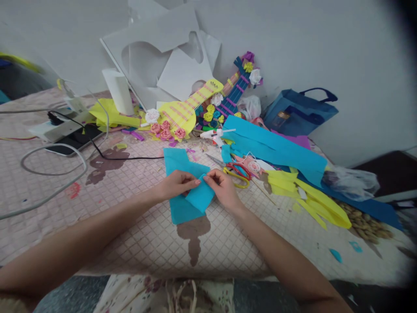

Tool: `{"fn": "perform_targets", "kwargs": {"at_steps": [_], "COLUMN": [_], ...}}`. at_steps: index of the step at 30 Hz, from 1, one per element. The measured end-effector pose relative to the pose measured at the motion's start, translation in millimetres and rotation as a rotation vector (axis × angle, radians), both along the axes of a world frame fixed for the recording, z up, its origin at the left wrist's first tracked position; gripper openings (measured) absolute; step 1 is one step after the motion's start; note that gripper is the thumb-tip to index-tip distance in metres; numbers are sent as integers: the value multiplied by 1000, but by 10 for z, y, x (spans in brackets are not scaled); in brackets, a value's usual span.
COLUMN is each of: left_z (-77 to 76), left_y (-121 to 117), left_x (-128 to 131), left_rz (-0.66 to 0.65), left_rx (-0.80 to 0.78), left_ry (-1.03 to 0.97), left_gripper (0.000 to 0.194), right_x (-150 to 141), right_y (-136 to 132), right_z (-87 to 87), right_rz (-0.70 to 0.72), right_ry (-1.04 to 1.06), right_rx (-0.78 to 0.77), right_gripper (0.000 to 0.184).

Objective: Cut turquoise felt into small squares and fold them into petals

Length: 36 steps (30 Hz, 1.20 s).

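Observation:
Between my hands is a small folded piece of blue crepe paper (201, 196), its top edge pinched from both sides. My left hand (179, 183) is closed on the left part of that edge. My right hand (224, 188) pinches the corner on the right. Beneath them a larger blue paper sheet (177, 213) lies flat on the patterned tablecloth (137, 221). Just beyond my right hand rest scissors (241, 174) with red and yellow handles. A white glue gun (213, 135) lies farther back.
Behind stand a yellow paper guitar (179, 115) with pink flowers and a dark blue one (235, 93). A long blue paper strip (276, 145) and yellow paper (312, 202) lie right, near a blue bag (299, 113). Cables (81, 163), a phone (73, 141) and a power strip (58, 128) are left.

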<state>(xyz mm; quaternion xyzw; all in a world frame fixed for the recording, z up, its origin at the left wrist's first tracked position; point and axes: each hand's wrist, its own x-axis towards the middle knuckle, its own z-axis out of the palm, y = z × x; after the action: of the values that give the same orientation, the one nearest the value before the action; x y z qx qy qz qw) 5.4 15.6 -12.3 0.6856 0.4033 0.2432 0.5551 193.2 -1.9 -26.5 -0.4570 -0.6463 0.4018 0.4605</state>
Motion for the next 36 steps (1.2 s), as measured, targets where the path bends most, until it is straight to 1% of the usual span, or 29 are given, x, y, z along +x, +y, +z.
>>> {"fn": "perform_targets", "kwargs": {"at_steps": [2, 4, 6, 8, 9, 10, 11, 14, 16, 19, 22, 26, 28, 32, 36], "left_z": [-15, -24, -26, -20, -15, -8, 0, 25, 39, 52, 69, 104, 122, 142, 131], "left_y": [-17, -26, -23, -9, -1, 6, 12, 18, 17, 21, 31, 31, 27, 24, 40], "left_x": [30, 43, 36, 13, -1, -13, -24, -37, -37, -40, -48, -49, -46, -49, -59], "left_rz": [30, 70, 111, 145, 160, 172, 183, 199, 204, 229, 265, 288, 299, 328, 348], "left_rx": [35, 43, 59, 79, 87, 95, 101, 97, 97, 118, 124, 113, 108, 100, 92], "left_ry": [30, 25, -2, -22, -24, -20, -13, 5, 6, -2, -11, -11, -13, -33, -47], "left_gripper": [37, 35, 36, 37, 38, 38, 38, 37, 38, 40, 39, 38, 37, 36, 36], "right_x": [-15, -33, -54, -71, -75, -77, -75, -55, -41, -36, -45, -50, -48, -48, -45], "right_y": [-8, -22, -43, -64, -71, -74, -73, -54, -43, -52, -78, -96, -100, -109, -114], "right_z": [9, 24, 40, 45, 40, 29, 14, -34, -45, -16, 25, 48, 56, 66, 49], "right_rz": [1, -27, -43, -8, 15, 30, 33, 18, 12, 30, 104, 109, 130, 225, 228], "right_ry": [4, 71, 211, 340, 368, 371, 357, 308, 310, 293, 218, 181, 166, 125, 133], "right_rx": [-17, -67, -197, -364, -429, -462, -464, -384, -351, -415, -482, -430, -442, -478, -452], "right_gripper": [21, 22, 26, 30, 32, 32, 32, 30, 30, 33, 36, 38, 38, 38, 35]}}
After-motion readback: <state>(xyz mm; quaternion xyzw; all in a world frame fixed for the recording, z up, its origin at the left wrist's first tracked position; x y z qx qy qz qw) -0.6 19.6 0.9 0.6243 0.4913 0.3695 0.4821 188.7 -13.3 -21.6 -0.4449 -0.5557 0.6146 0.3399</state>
